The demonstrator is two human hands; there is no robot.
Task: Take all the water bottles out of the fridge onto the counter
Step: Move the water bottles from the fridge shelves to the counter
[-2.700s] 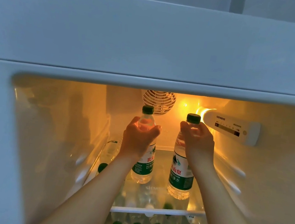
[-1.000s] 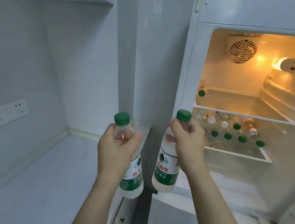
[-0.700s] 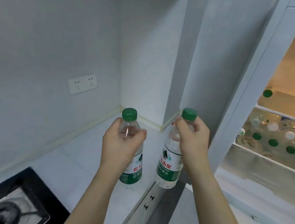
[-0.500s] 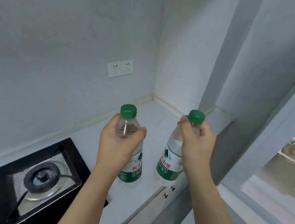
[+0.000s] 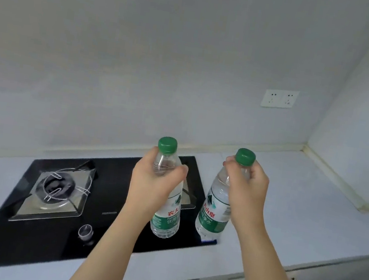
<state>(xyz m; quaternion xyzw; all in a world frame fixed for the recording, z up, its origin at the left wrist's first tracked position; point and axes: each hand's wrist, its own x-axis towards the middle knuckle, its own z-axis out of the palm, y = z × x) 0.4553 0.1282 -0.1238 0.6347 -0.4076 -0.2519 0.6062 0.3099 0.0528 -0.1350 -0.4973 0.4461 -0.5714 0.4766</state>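
Water bottles are hanging over the gas hob (image 5: 71, 195) and counter (image 5: 300, 203): my left hand (image 5: 153, 183) is gripping one (image 5: 166, 211), my right hand (image 5: 246, 196) is gripping the other (image 5: 213, 212), fingers curled round each neck.

Pale wall (image 5: 143, 51), double socket (image 5: 280, 98), black hob (image 5: 110, 191).

Bench (image 5: 300, 203): pale worktop, runs into wall corner at R. Set into it: black glass gas hob (image 5: 108, 200) w/ steel burner (image 5: 58, 189), control knob (image 5: 85, 231) at front.
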